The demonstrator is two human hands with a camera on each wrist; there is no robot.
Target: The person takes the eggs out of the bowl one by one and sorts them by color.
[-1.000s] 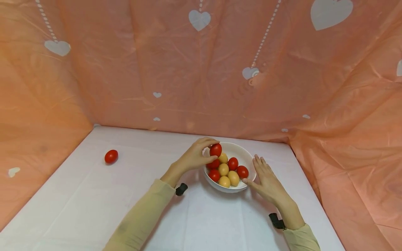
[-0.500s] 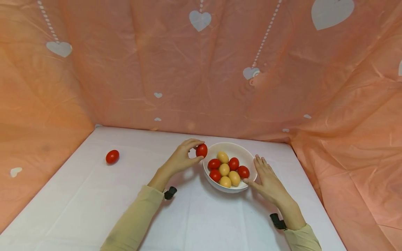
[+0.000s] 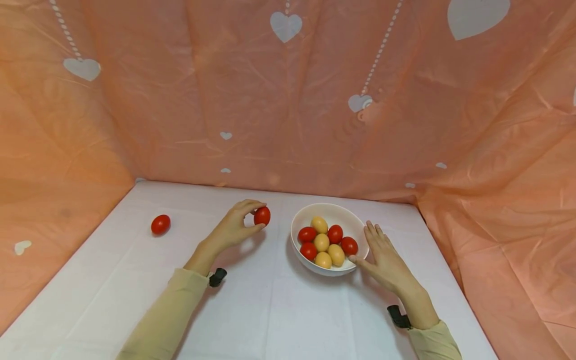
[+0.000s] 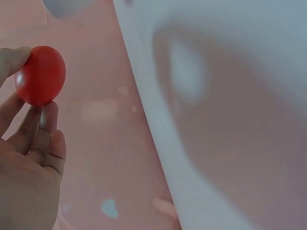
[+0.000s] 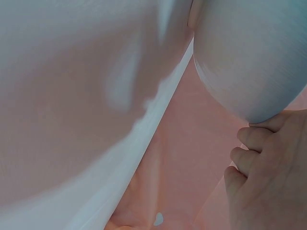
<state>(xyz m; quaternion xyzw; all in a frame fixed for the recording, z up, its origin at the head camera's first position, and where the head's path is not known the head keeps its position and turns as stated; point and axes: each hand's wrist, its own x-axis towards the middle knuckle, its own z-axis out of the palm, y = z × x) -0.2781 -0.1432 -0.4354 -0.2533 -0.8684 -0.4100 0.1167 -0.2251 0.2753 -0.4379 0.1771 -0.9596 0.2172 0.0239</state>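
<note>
My left hand (image 3: pixel 234 225) pinches a smooth red egg (image 3: pixel 262 216) between thumb and fingertips, above the table and left of the bowl. The left wrist view shows the same red egg (image 4: pixel 41 75) held by the thumb and fingertips. A white bowl (image 3: pixel 355 220) stands at the table's right, holding several red and pale yellow eggs. Beside its right side lies my right hand (image 3: pixel 387 262), fingers straight and thumb spread at the near rim. In the right wrist view, those fingers touch the outside of the bowl (image 5: pixel 249 62). Another red egg (image 3: pixel 160 225) lies far left on the table.
A white cloth covers the table (image 3: pixel 288 310). Orange-pink curtains (image 3: pixel 252 100) with pale hearts hang behind it and along both sides. A black wrist strap (image 3: pixel 218 277) sits on the left wrist, another strap (image 3: pixel 398 317) on the right.
My left hand has carried the red egg leftward, from over the bowl's left edge to above the table. The right hand and the bowl have stayed in place.
</note>
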